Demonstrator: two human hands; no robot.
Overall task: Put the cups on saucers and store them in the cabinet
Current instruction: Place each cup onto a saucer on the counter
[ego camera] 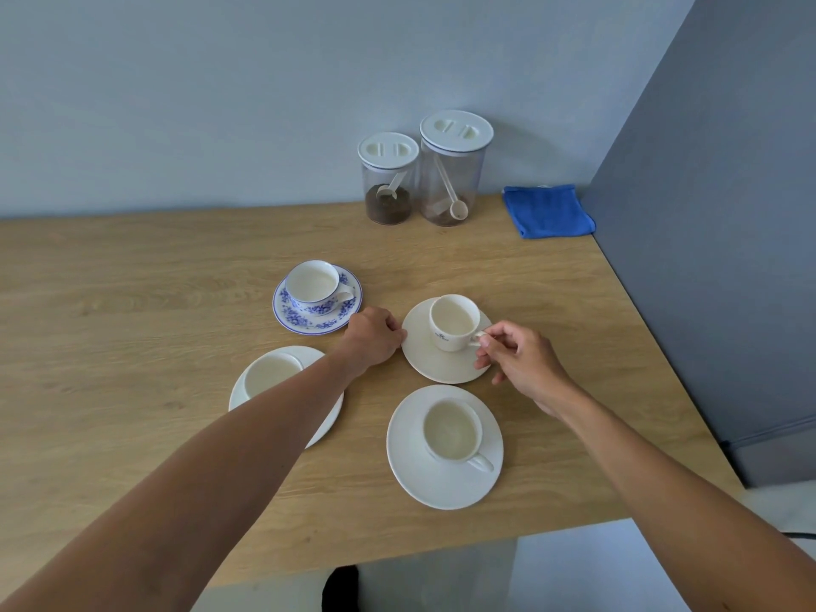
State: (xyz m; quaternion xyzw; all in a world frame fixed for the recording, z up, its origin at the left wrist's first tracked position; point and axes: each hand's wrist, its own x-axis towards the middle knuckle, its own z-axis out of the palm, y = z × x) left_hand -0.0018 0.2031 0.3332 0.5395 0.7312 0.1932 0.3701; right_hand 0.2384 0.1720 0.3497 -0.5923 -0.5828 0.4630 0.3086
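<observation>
Pale oak-grain tabletop (132,302) carries four glossy cup-and-saucer sets. My right hand (521,360) pinches the handle of the small cream cup (452,322) on its round saucer (424,364), whose rim my left hand (375,337) grips. Behind stand two clear jars (450,170) and a folded blue cloth (547,209).

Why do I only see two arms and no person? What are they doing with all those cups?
The camera sits on the person's head and looks down, so you see only their arms. There is just this one picture. On the wooden table stand four cups, each on a saucer. One set is blue-flowered. The right hand pinches the handle of the small cream cup with its fingers. The left hand touches the rim of that cup's saucer. At the back are two lidded jars with scoops inside and a folded blue cloth.
</observation>
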